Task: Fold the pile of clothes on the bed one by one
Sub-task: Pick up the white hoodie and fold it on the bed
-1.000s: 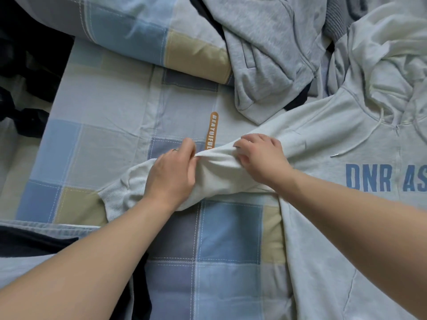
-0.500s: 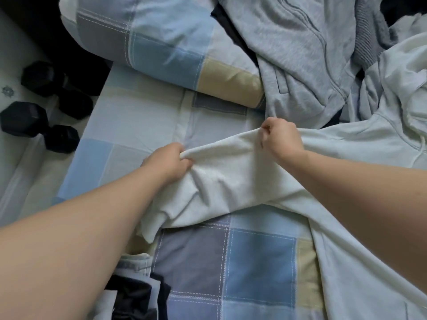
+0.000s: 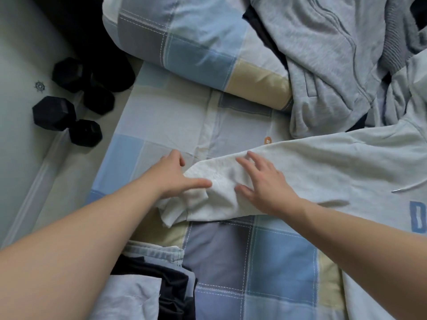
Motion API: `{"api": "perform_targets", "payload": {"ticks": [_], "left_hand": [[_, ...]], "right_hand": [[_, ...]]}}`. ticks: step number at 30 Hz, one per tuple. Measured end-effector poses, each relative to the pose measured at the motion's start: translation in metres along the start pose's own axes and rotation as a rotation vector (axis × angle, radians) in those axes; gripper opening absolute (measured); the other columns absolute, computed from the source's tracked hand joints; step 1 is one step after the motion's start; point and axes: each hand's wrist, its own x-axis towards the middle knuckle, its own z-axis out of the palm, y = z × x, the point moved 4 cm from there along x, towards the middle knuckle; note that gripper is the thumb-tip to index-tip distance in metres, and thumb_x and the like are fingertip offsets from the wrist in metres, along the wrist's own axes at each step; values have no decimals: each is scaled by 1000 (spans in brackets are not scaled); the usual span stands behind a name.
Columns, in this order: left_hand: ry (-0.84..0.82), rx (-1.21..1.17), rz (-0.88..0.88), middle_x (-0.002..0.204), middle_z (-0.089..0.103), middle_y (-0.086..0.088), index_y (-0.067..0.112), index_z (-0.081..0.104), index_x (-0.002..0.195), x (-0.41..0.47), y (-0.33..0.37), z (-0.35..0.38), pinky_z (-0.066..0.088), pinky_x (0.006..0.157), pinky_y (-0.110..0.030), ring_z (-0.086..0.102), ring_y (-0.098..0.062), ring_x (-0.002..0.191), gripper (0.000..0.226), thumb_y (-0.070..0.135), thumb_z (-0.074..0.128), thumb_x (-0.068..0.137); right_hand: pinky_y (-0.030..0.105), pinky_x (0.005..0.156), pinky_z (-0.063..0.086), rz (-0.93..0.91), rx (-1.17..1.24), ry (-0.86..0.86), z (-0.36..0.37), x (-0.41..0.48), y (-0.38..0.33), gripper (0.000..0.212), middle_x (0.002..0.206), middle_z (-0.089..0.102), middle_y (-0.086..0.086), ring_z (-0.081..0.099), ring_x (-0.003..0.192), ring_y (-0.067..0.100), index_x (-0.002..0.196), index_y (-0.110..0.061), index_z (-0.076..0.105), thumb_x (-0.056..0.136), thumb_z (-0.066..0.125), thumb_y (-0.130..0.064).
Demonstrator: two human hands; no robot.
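Here the white hoodie (image 3: 346, 162) (blue lettering shows at the frame's right edge) lies spread over the right side of the bed (image 3: 161, 125). Its sleeve (image 3: 221, 195) reaches toward the bed's left edge, with the cuff end bunched in folds. The left hand (image 3: 173, 176) is at that bunched cuff, fingers straight and spread, gripping nothing, and its thumb lies across the cloth. The right hand (image 3: 263, 183) rests just beside it on the sleeve, fingers splayed wide and holding nothing. A grey zip jacket (image 3: 323, 65) is heaped toward the far right corner, next to a checked pillow (image 3: 196, 42). Folded clothes (image 3: 166, 285), denim and dark fabric, sit stacked at the near left edge. Two black dumbbells (image 3: 67, 107) lie on the floor past the left edge.
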Motion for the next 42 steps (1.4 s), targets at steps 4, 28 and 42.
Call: {"api": "perform_targets", "payload": {"ticks": [4,28,42], "left_hand": [[-47,276,-40,110,54,-3,20,45,107,-9,-11,14,48,77,-36,56,-26,95,52,45,77,74],[328,58,-156,103,62,0,24,49,83,-16,-80,-37,42,76,-35,56,-24,93,18,32,59,96],[221,350,363,155,35,6,30,49,136,-44,101,90,23,111,-37,22,-18,144,39,39,52,98]], "right_hand": [[54,119,18,-4,-90,22,-4,26,-22,67,168,7,1,7,153,28,156,-40,18,99,52,-45],[36,98,27,59,120,303,-7,73,-82,14,93,64,-4,57,98,25,108,-22,57,99,48,-15],[53,118,13,100,-84,304,-11,-68,120,53,153,43,2,34,144,27,141,-22,48,91,63,-26]]}}
